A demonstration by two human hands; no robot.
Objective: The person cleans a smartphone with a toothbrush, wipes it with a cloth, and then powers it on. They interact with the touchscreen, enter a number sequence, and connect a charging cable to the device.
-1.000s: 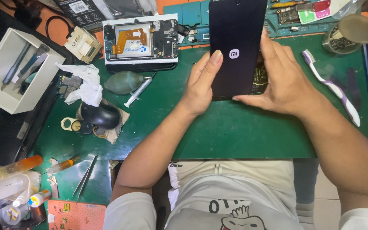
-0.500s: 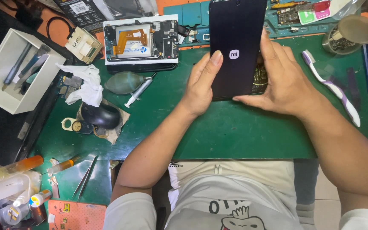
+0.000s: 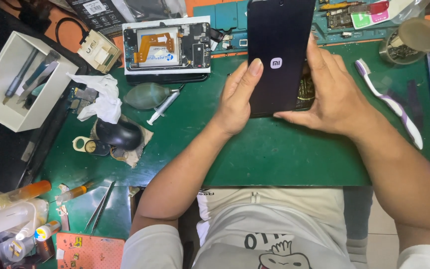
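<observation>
Both hands hold a black phone (image 3: 279, 55) upright over the green mat (image 3: 284, 149), its dark screen toward the camera with a small pale logo lit near the middle. The left hand (image 3: 237, 99) presses flat against the phone's left edge, fingers straight and the fingertip reaching up beside the logo, thumb tucked below. The right hand (image 3: 334, 97) wraps the phone's right edge and lower corner, fingers curled behind it and the thumb lying along the bottom edge. Something dark and patterned shows just right of the phone's lower part, under the right hand, but it is too covered to tell what it is. Left of the phone, an opened phone (image 3: 167, 47) with its insides bare lies on a white tray. Below that, further left of the held phone, lie a grey rubber blower (image 3: 145, 95), a syringe (image 3: 162, 107) touching it, and crumpled white tissue (image 3: 100, 97). A black mouse (image 3: 118, 133) sits lower left. Well to the left stands a white box (image 3: 11, 107) holding tools. Right of the phone, a white and purple toothbrush (image 3: 389, 102) lies on the mat, and a round tin (image 3: 414, 42) stands above it.
</observation>
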